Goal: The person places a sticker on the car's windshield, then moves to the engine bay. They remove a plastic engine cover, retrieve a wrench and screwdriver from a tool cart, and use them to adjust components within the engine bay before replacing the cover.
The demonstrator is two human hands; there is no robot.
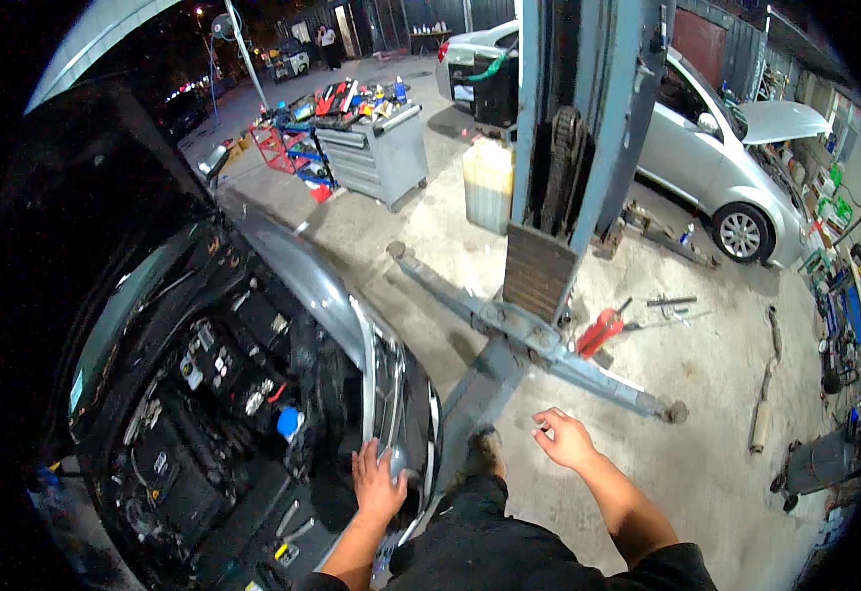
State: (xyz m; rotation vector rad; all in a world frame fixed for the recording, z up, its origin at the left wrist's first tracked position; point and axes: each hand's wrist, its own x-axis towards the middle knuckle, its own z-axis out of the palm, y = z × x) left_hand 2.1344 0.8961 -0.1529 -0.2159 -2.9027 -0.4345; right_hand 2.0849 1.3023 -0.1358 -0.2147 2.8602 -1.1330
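Observation:
My left hand (379, 481) rests with spread fingers on the front corner of a dark car, by the headlight (391, 414) and the fender (322, 291). Its bonnet (105, 167) is raised over the engine bay (204, 414), where a blue cap (289, 421) and a red part (277, 392) show. My right hand (565, 441) hangs in the air to the right of the car, fingers loosely bent and apart, holding nothing. It is nearest in view to a lift arm (617, 392). My shoe (486, 448) shows between my two hands.
A lift post (607, 118) rises ahead, with red tools (600, 330) at its foot. A tool cart (376, 163), a yellowish jug (487, 187) and a silver car (681, 158) stand beyond. An exhaust pipe (760, 424) lies right, near a dark bin (816, 463). People (328, 44) stand far back.

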